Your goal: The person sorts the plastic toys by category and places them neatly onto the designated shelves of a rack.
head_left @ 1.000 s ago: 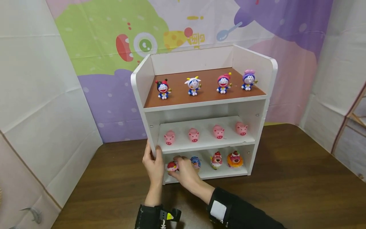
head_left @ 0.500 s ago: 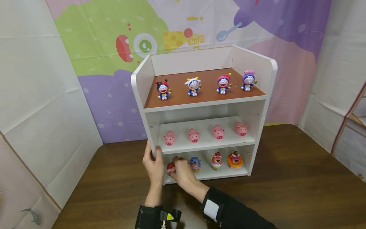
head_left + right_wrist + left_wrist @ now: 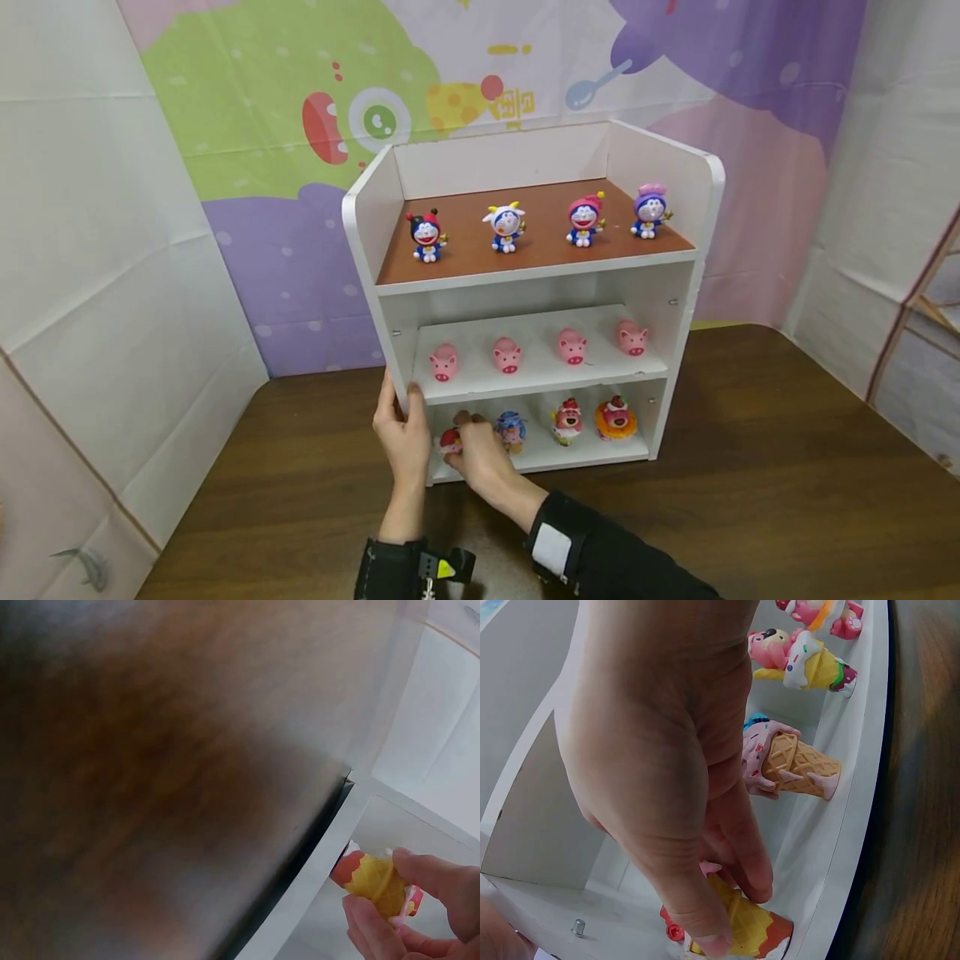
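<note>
My right hand (image 3: 480, 454) reaches into the left end of the bottom shelf (image 3: 540, 453). Between thumb and fingers it pinches a small figurine (image 3: 450, 440) with a red top, and the right wrist view shows its yellow cone-shaped body (image 3: 379, 885). The left wrist view has this figurine low over the shelf, close to its front edge. My left hand (image 3: 405, 433) holds the left side panel of the white shelf unit, thumb at the panel's front edge and fingers along the outside. Just right of the pinched figurine stands a blue-topped ice-cream-cone figurine (image 3: 512, 430).
Two pink bear figurines, one in a cup (image 3: 567, 422) and one with an orange ring (image 3: 616, 419), stand further right. Several pink pigs (image 3: 507, 355) line the middle shelf. Several blue-and-white cat figurines (image 3: 506, 227) sit on the brown top. The unit stands on a dark wooden table (image 3: 765, 467).
My right hand has shifted slightly left and down with the figurine, uncovering more of the blue-topped one. My left hand has stayed on the side panel.
</note>
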### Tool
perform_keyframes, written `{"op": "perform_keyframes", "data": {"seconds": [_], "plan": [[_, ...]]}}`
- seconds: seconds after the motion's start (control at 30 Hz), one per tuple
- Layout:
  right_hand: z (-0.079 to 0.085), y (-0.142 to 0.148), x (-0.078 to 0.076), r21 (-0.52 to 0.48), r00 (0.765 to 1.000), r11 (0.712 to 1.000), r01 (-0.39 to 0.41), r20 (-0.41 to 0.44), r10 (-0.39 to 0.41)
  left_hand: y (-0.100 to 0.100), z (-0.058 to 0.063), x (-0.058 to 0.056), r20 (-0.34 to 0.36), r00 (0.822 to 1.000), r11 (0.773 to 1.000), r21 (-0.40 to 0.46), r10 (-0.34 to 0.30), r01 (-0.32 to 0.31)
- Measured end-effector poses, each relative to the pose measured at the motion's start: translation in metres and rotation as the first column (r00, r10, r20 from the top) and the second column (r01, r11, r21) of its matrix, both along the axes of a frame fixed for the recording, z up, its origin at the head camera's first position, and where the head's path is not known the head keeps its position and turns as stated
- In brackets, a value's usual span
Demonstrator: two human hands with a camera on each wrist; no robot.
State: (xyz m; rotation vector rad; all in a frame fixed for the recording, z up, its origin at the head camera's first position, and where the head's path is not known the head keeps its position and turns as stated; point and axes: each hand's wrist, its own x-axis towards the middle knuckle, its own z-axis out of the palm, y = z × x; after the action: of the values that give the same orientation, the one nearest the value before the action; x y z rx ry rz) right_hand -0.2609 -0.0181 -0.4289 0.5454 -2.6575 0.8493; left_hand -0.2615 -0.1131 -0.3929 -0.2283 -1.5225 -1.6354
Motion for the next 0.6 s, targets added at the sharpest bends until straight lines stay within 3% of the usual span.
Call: {"op": "perform_keyframes", "data": {"seconds": [0.3, 0.6], "plan": [[-0.002, -0.001, 0.000, -0.005, 1.000, 1.000, 0.000, -0.015, 0.000, 0.006, 0.019, 0.018, 0.002, 1.000, 1.000, -0.013, -0.006, 0.006], [-0.001, 0.002, 0.003, -0.036, 1.000, 0.999, 0.006, -0.014, -0.006, 0.005, 0.020, 0.018, 0.017, 1.000, 1.000, -0.006, -0.013, 0.013]]}}
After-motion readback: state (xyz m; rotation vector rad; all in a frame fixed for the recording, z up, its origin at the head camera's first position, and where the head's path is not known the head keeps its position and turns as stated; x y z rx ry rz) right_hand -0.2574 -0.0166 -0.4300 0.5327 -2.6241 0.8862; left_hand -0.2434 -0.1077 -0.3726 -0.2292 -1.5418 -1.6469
